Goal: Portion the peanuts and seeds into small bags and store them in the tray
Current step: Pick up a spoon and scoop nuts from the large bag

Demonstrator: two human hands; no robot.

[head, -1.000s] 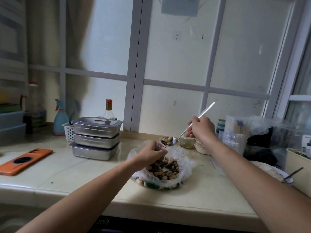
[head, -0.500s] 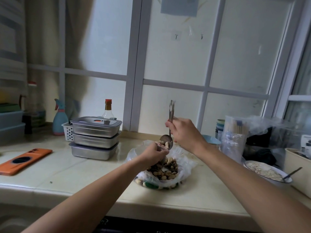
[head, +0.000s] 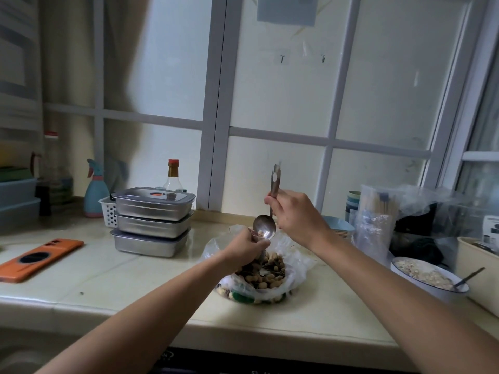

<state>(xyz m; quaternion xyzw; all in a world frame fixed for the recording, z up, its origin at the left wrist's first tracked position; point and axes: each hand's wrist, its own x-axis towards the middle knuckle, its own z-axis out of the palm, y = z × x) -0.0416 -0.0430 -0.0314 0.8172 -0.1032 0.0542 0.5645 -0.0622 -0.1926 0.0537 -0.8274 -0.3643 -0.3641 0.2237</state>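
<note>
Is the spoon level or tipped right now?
Tipped steeply: the right hand holds the spoon handle up, bowl down at the small bag gripped by the left hand.

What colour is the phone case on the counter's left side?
Orange, with a black ring on its back. The phone case shows clearly in the head view.

Small bag [head: 255, 233] mostly hidden by left hand [head: 244, 251]; spoon [head: 265, 229] tip blurred.

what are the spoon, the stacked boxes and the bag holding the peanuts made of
The spoon looks like polished steel: its bowl is mirror-bright. The stacked boxes seem brushed metal, probably stainless, with a dull grey sheen; the top lid may be plastic. The bag holding the peanuts is thin clear plastic film, crinkled and see-through.
</note>
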